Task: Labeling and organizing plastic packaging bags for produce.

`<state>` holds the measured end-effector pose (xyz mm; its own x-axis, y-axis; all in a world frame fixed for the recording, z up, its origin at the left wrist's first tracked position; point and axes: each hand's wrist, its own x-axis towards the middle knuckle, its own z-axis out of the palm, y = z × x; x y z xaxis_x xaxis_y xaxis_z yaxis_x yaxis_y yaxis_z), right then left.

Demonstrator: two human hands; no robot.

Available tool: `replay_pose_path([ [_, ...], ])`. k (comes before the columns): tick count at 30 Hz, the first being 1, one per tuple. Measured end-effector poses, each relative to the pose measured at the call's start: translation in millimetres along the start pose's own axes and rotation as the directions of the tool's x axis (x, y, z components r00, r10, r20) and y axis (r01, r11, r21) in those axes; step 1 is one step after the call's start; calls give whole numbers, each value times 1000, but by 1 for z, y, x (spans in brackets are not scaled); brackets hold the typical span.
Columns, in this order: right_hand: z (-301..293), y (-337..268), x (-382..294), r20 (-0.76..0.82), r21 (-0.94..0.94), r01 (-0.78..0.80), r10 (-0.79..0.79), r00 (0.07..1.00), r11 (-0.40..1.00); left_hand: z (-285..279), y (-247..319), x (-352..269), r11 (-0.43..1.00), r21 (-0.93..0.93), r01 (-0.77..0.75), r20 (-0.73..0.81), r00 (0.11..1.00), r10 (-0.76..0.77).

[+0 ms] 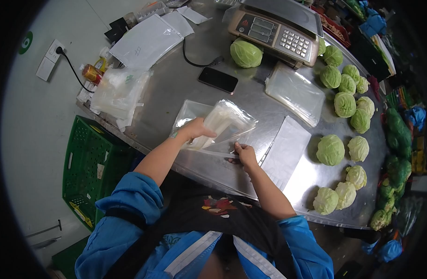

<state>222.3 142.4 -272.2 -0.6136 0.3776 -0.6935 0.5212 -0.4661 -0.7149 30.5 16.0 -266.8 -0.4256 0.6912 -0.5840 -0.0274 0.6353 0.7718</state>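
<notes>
A stack of clear plastic bags (224, 120) is gripped in my left hand (197, 129), its upper end curling over. My right hand (244, 153) pinches the edge of a thin clear sheet or bag at the near side of that stack. Under and beyond my left hand another clear bag (190, 110) lies on the steel table (157, 101). To the right of my right hand is a white sheet in a clear sleeve (286, 150). A second stack of clear bags (295, 92) lies flat below the scale.
Green cabbages (330, 150) stand along the right side, and one cabbage (246, 53) sits against the digital scale (272, 35). A black phone (218, 80) and a cable end (199, 64) lie mid-table. Plastic bags (121, 90) are at the left edge, above a green crate (86, 167).
</notes>
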Motion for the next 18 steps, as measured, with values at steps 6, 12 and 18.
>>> replay_pose_path([
  [6, -7, 4, 1, -54, -103, 13, -18, 998, 995, 5, 12, -1, 997, 69, -34, -15, 999, 35],
  [12, -64, 8, -69, -312, -748, 376, -789, 530, 548, 42, -14, -38, 639, 714, -286, -60, 885, 463],
  [18, -127, 22, -96, -676, -663, -307, -370, 638, 683, 66, 24, -81, 187, 872, -452, 268, 761, 592],
])
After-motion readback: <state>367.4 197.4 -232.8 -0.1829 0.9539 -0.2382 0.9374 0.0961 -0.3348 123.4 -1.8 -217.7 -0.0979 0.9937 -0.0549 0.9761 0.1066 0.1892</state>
